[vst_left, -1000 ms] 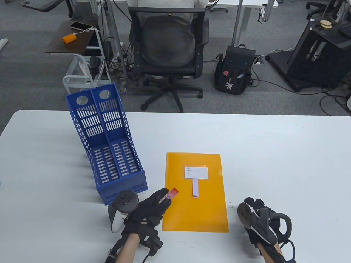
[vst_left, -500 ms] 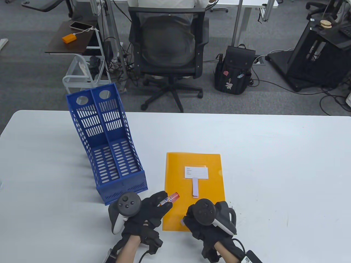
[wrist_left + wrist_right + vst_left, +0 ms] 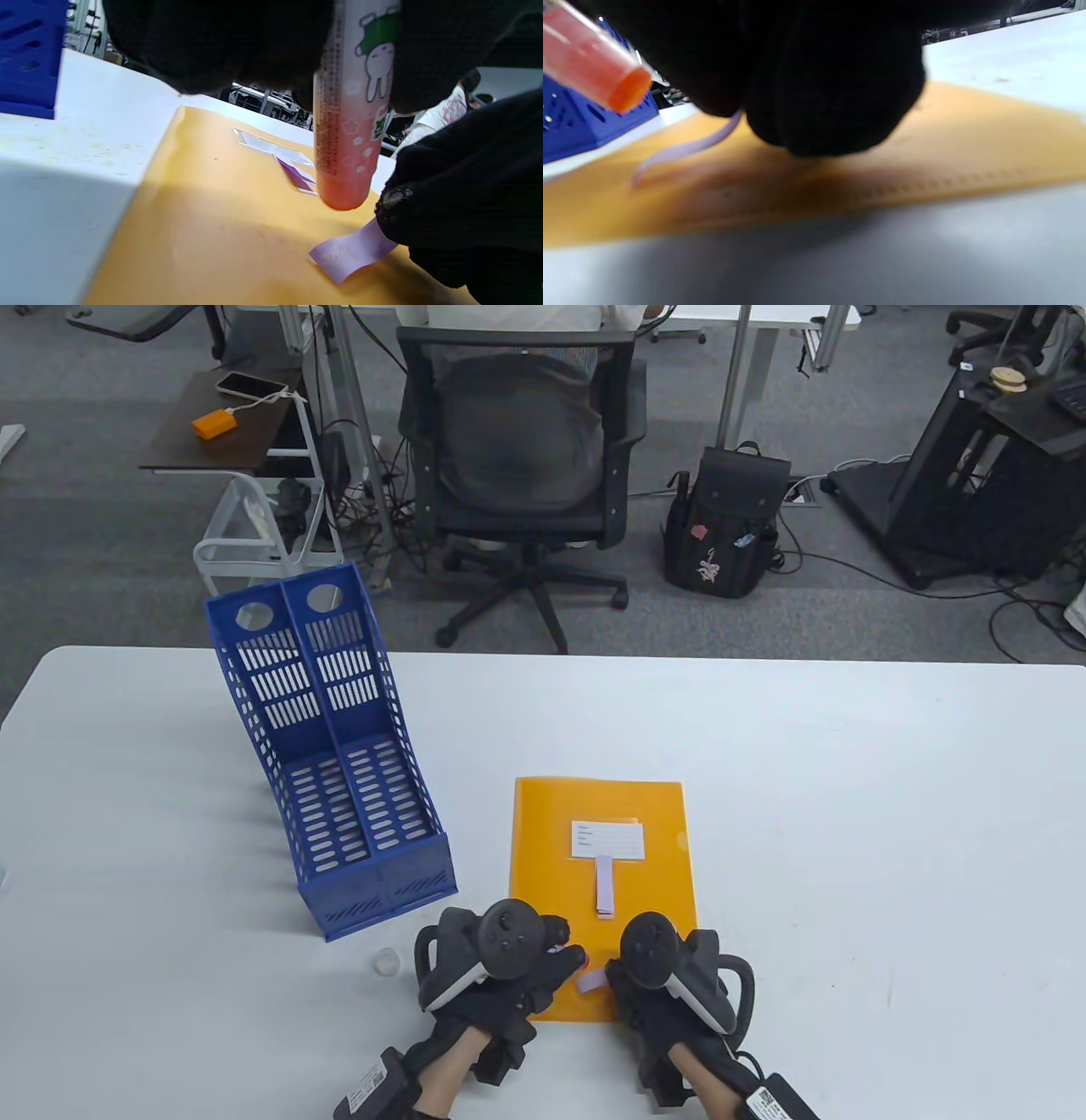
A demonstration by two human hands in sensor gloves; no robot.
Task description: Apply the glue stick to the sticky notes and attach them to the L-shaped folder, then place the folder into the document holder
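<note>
Progress check: gluing stage, nowhere near filing yet.

Left hand (image 3: 496, 963) is wrapped round the glue stick (image 3: 350, 123), tip pointing down and hovering just above a loose purple note (image 3: 352, 250). Can't tell if the glue tip touches the paper; the left wrist view shows a small gap. Cap looks off: a small clear cap (image 3: 387, 961) sits on the table (image 3: 848, 814) just left of that hand.

Right hand (image 3: 670, 984) pins one end of that note against the orange folder (image 3: 645, 814), fingers bunched down on it. The free end curls up off the folder, clear in the right wrist view.

Folder lies flat at the near middle of the table, both hands over its near edge. A white label (image 3: 607, 839) is on it, and another purple note (image 3: 604, 886) lies below the label, apparently already stuck, though I can't confirm it holds.

Blue document holder (image 3: 331, 755) stands to the far left of the folder, both slots empty.

My read:
- done: glue stick uncapped, one note placed, second note held ready
- left: glue this note, press it down, maybe more notes, recap the stick, then slide the folder into the holder
</note>
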